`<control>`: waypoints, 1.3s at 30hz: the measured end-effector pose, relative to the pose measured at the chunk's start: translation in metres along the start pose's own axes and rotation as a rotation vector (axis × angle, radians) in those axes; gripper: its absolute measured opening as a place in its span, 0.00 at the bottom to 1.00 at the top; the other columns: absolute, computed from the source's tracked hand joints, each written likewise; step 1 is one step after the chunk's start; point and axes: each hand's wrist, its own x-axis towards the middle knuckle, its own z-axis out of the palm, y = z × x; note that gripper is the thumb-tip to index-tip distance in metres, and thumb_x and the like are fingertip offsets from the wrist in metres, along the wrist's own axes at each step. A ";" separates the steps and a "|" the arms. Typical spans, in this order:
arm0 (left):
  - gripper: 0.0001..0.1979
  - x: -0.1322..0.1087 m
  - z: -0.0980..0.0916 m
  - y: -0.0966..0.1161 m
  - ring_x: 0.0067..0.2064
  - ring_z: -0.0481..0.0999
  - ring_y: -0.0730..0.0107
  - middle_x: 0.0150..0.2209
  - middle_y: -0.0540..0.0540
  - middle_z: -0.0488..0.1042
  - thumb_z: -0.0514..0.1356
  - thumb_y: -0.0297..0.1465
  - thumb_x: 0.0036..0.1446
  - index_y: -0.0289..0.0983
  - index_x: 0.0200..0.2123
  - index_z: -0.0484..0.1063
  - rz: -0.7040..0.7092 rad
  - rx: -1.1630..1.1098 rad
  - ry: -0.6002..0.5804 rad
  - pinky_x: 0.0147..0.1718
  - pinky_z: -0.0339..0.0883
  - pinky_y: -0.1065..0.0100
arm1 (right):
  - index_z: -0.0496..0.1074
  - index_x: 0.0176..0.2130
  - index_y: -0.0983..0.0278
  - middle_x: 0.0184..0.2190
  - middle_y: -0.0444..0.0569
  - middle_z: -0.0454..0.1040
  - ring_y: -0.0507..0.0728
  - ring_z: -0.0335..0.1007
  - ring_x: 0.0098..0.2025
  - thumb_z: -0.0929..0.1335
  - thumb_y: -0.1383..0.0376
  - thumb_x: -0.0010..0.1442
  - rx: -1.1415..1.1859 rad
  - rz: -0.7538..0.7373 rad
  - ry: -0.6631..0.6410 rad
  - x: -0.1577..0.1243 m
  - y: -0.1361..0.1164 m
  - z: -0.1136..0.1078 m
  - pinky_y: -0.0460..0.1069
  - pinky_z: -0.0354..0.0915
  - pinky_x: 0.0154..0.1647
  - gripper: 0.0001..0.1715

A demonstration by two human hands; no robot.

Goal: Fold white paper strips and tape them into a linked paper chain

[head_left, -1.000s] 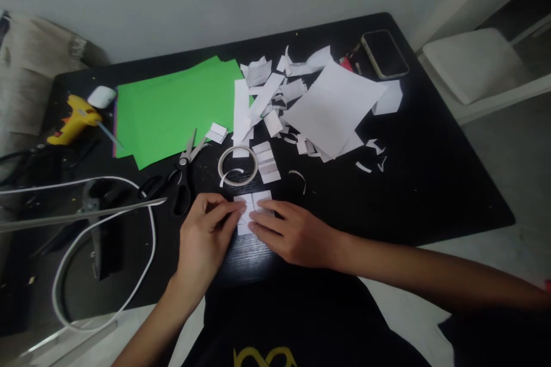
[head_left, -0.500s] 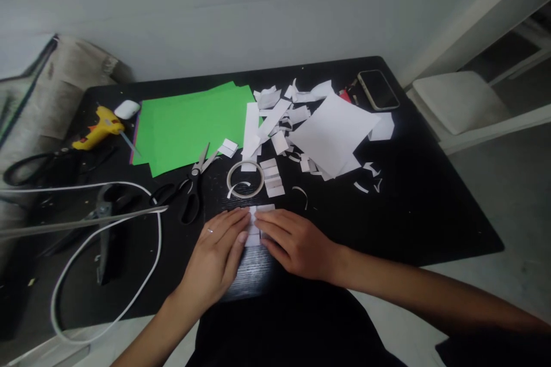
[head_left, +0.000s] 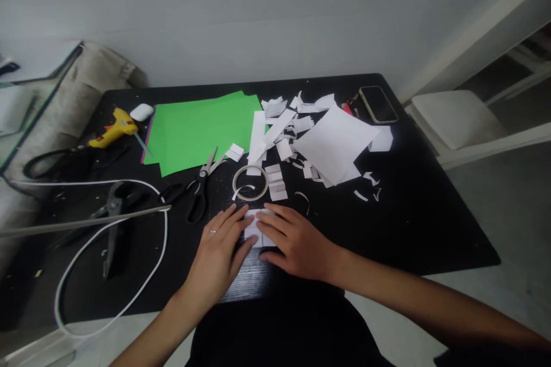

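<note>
Small creased white paper piece (head_left: 253,235) is laid flat on the black wood-grain table (head_left: 413,229), right between the two hands. Its left edge is touched by the left hand (head_left: 218,252): palm down, fingers extended close together, thumb held apart. Its right part is covered by the right hand (head_left: 301,243): fingers stretched and slightly spread over the paper, thumb off to the near side. Nothing is seen pinched by either.

Just beyond the fingertips, a thin pale tape ring (head_left: 233,183) is placed, with a folded white paper strip (head_left: 276,182) set just right of it. Black-handled scissors (head_left: 203,174) are left with blades parted, ahead and left of the left hand. Farther out on that side, bright green paper sheets (head_left: 202,135) are stacked, and a yellow glue gun (head_left: 112,129) is parked left of them. Beyond the right hand, large white paper sheets (head_left: 336,146) are piled by crumpled white scraps (head_left: 301,124); a dark-screened phone (head_left: 379,105) is set farther out.
</note>
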 end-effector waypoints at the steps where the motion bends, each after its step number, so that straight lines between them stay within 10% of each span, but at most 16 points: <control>1: 0.20 0.001 -0.004 -0.003 0.69 0.70 0.47 0.64 0.38 0.75 0.62 0.35 0.69 0.40 0.62 0.69 -0.018 -0.054 -0.019 0.65 0.66 0.40 | 0.73 0.61 0.73 0.60 0.64 0.76 0.68 0.68 0.67 0.71 0.56 0.71 0.007 0.001 0.001 0.000 0.001 0.000 0.64 0.70 0.67 0.28; 7: 0.28 0.008 -0.036 -0.015 0.72 0.66 0.51 0.72 0.38 0.64 0.61 0.31 0.67 0.45 0.68 0.64 -0.103 -0.378 -0.132 0.70 0.63 0.45 | 0.77 0.54 0.68 0.54 0.61 0.81 0.65 0.76 0.60 0.69 0.60 0.72 0.218 0.060 0.118 0.007 0.000 -0.013 0.63 0.74 0.62 0.18; 13: 0.14 0.024 -0.033 -0.007 0.50 0.83 0.61 0.49 0.44 0.83 0.64 0.38 0.67 0.42 0.53 0.77 -0.267 -0.623 -0.123 0.52 0.77 0.60 | 0.80 0.45 0.65 0.40 0.52 0.82 0.59 0.82 0.43 0.66 0.50 0.73 1.126 0.771 0.215 0.019 -0.004 -0.017 0.53 0.80 0.43 0.22; 17: 0.13 0.035 -0.028 -0.002 0.38 0.82 0.65 0.39 0.47 0.84 0.61 0.42 0.69 0.40 0.46 0.80 -0.328 -0.700 -0.095 0.37 0.76 0.67 | 0.78 0.46 0.66 0.41 0.54 0.81 0.60 0.81 0.40 0.68 0.43 0.68 1.519 0.940 0.205 0.022 -0.004 -0.010 0.54 0.80 0.37 0.29; 23: 0.14 0.050 -0.048 0.000 0.44 0.83 0.64 0.44 0.46 0.84 0.60 0.41 0.70 0.43 0.51 0.81 -0.226 -0.679 -0.218 0.43 0.76 0.66 | 0.78 0.52 0.62 0.48 0.51 0.83 0.58 0.81 0.51 0.81 0.56 0.55 1.251 0.760 0.242 0.030 0.000 -0.029 0.52 0.76 0.53 0.29; 29: 0.16 0.058 -0.053 -0.003 0.30 0.76 0.71 0.32 0.50 0.79 0.64 0.42 0.66 0.43 0.54 0.78 -0.234 -0.598 -0.148 0.26 0.68 0.73 | 0.84 0.43 0.61 0.38 0.48 0.86 0.56 0.83 0.39 0.80 0.59 0.57 1.137 0.717 0.254 0.041 0.004 -0.041 0.51 0.78 0.40 0.14; 39: 0.11 0.063 -0.046 0.002 0.31 0.79 0.71 0.32 0.48 0.82 0.65 0.39 0.65 0.42 0.46 0.82 -0.267 -0.691 -0.053 0.28 0.71 0.71 | 0.85 0.38 0.60 0.36 0.48 0.86 0.56 0.83 0.38 0.82 0.58 0.53 1.121 0.768 0.326 0.040 0.004 -0.045 0.53 0.80 0.42 0.13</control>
